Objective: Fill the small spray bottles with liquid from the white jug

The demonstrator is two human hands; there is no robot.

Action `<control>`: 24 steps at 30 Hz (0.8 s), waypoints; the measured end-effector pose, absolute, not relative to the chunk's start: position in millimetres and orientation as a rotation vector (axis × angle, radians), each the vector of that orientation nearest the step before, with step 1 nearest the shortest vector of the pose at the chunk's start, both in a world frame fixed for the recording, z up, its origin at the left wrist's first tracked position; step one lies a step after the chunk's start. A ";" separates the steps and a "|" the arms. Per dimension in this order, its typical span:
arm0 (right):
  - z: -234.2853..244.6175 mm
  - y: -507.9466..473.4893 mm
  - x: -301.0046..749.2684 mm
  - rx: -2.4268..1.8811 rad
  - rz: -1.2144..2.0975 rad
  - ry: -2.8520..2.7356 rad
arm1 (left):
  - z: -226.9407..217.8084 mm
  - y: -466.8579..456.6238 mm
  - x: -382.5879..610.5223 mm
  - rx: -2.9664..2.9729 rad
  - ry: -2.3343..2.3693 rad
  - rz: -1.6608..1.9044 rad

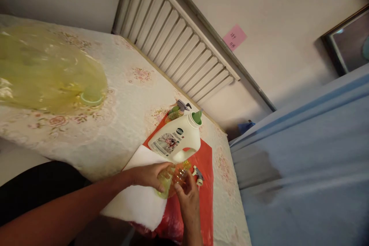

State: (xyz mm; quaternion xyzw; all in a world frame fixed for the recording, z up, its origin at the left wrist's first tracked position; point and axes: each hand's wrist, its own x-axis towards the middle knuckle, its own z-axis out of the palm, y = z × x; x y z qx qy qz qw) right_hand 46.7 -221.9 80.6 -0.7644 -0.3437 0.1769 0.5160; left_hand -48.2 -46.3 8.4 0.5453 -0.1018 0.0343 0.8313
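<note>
My left hand [148, 175] is wrapped round a clear plastic bottle [165, 185] with pale yellow-green liquid in its lower part. The fingers of my right hand [188, 192] close on the ribbed clear side of the same bottle, which looks tilted. Just right of it, a grey and cream spray trigger head [198, 175] lies on a red sheet [206, 161]. Behind my hands stands a large cream detergent jug [175, 140] with a label and a green spout in its uncapped mouth. A white cloth [138, 203] lies under my left forearm.
A second spray bottle [175, 112] sits behind the jug. At the left, a big yellowish plastic bag [49, 69] with a round pale-green rim rests on the floral tablecloth [138, 96]. A radiator [175, 42] borders the back edge; a blue curtain-like cloth [302, 153] hangs at right.
</note>
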 end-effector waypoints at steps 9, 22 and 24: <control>82.2 -219.3 46.8 -1.825 0.427 -0.820 | 6.9 -45.0 -49.0 1.137 -0.259 0.069; 78.0 -217.2 44.9 -1.760 0.480 -0.764 | 0.7 -42.8 -46.7 1.169 -0.219 0.070; 74.1 -217.8 43.3 -1.738 0.458 -0.715 | 3.7 -42.8 -47.9 1.176 -0.213 0.067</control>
